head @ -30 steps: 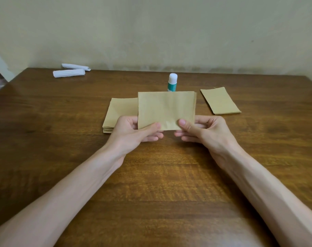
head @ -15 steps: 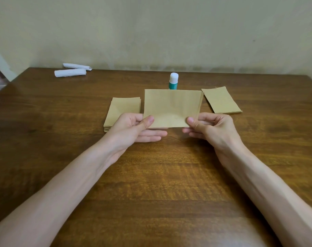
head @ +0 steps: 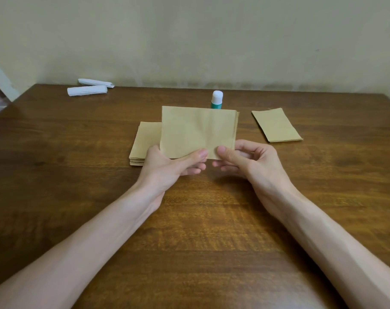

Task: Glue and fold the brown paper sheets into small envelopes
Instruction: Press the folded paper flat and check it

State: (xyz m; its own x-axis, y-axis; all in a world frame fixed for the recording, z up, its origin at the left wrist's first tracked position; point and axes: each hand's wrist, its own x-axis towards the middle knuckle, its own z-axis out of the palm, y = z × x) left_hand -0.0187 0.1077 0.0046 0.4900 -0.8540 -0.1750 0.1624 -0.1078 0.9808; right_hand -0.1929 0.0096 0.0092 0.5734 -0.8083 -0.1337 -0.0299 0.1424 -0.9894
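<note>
Both hands are up over the middle of the table (head: 56,152): left hand (head: 167,166) and right hand (head: 249,161) each pinch the bottom edge of a brown paper sheet (head: 198,132), thumb in front, fingers behind. The stack of sheets (head: 145,141) sits behind it, glue stick (head: 217,99) near the far edge, a folded envelope (head: 276,124) to the right.

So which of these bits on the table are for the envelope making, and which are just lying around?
For the job: brown sheet pinched by left hand and right hand; stack of brown sheets; glue stick; brown piece lying at right, perhaps a finished envelope.
Lying about: two white paper rolls at the far left.
</note>
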